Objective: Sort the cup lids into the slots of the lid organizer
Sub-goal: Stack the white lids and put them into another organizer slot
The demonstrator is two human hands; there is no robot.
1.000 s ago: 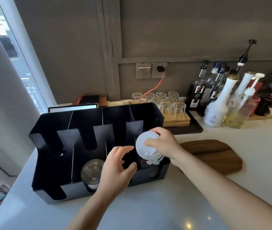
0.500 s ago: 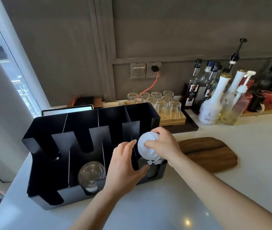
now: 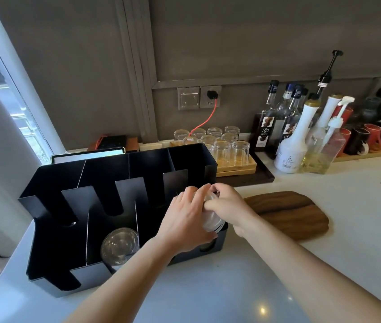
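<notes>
Both hands meet over the right-hand slot of the black lid organizer (image 3: 68, 201) on the white counter (image 3: 208, 283); the left hand (image 3: 185, 220) and right hand (image 3: 226, 203) each close their grip on a stack of white lids (image 3: 211, 220); a clear lid (image 3: 119, 245) stands in a middle slot; a wooden board (image 3: 289, 213) lies just beside.

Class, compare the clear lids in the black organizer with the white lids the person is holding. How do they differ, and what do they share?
The clear lids are see-through; the white lids are opaque. The clear lids sit in a middle slot of the organizer, untouched; the white lids are held at the rightmost slot by the left hand and right hand. Both are round stacks standing on edge.
</notes>
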